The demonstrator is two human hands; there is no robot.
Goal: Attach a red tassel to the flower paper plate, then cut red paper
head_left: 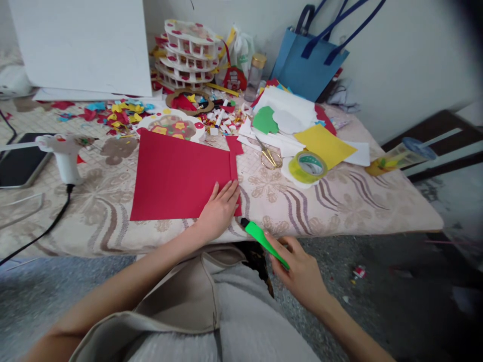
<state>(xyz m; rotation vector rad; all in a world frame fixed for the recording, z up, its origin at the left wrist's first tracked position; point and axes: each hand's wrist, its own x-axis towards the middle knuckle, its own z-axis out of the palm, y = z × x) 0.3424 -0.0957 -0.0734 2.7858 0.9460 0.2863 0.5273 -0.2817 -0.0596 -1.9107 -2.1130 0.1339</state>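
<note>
A large red paper sheet [177, 176] lies on the patterned tablecloth near the front edge, with a narrow strip or fold along its right side. My left hand [221, 206] rests flat on the sheet's lower right part, fingers stretched toward that strip. In my right hand [298, 266] is a green utility knife [264, 241], held just past the table's front edge. Its dark tip points up and left, close to the sheet's lower right corner. Whether the blade is out I cannot make out.
Gold-handled scissors [269, 157], a yellow tape roll [307, 167] and yellow paper [326, 146] lie to the right. A white glue gun [64, 158] stands left with its black cord. Behind are colored scraps [126, 114], a tiered paper model [190, 55] and a blue bag [307, 63].
</note>
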